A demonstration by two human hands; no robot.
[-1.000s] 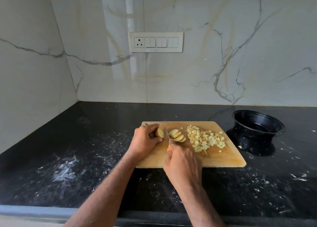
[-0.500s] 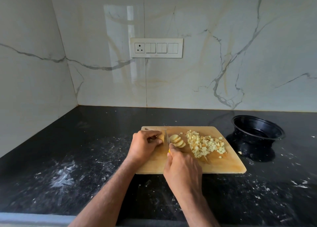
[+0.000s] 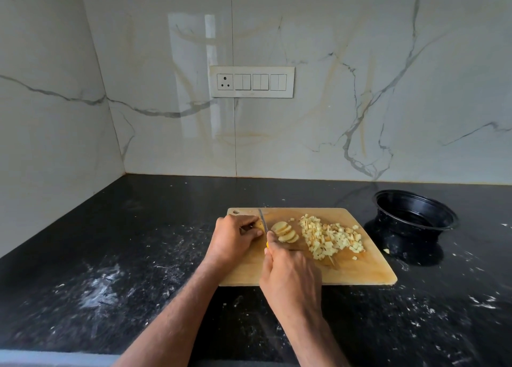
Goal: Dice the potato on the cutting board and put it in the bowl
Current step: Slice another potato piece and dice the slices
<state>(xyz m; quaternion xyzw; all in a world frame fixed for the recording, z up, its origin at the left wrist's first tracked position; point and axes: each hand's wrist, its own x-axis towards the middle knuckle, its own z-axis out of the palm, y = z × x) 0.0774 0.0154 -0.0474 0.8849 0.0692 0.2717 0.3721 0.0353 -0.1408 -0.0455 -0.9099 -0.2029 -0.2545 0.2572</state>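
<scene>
Step in hand: slicing, mid-task. Left hand [image 3: 235, 235] has its fingers curled over the last stub of the pale yellow potato [image 3: 259, 226] at the left end of the rectangular wooden cutting board [image 3: 368, 269], mostly hiding it. Right hand [image 3: 291, 272] is wrapped round the yellow handle of a small thin-bladed knife [image 3: 263, 222]; blade stands on edge just right of the left hand's fingertips, point away from the person.

Just right of the blade: short fan of round potato slices [image 3: 285, 232], overlapping, not yet diced. Right of that: heap of small potato cubes [image 3: 329, 239] mid-board. One stray cube [image 3: 386, 251] on the speckled black stone tabletop [image 3: 110, 255] off the board's right edge.

Round black plastic bowl [image 3: 415, 214] sits on the tabletop beyond the board's right far corner, apart from it. No potato visible in it.

Next, by my read: finish the stub (fingers very near the blade, so tuck them), cross-cut the slices, then move everything to the bowl.

Writing: none readable. White wall switch plate [image 3: 251, 81] with one socket shows no legible markings.
</scene>
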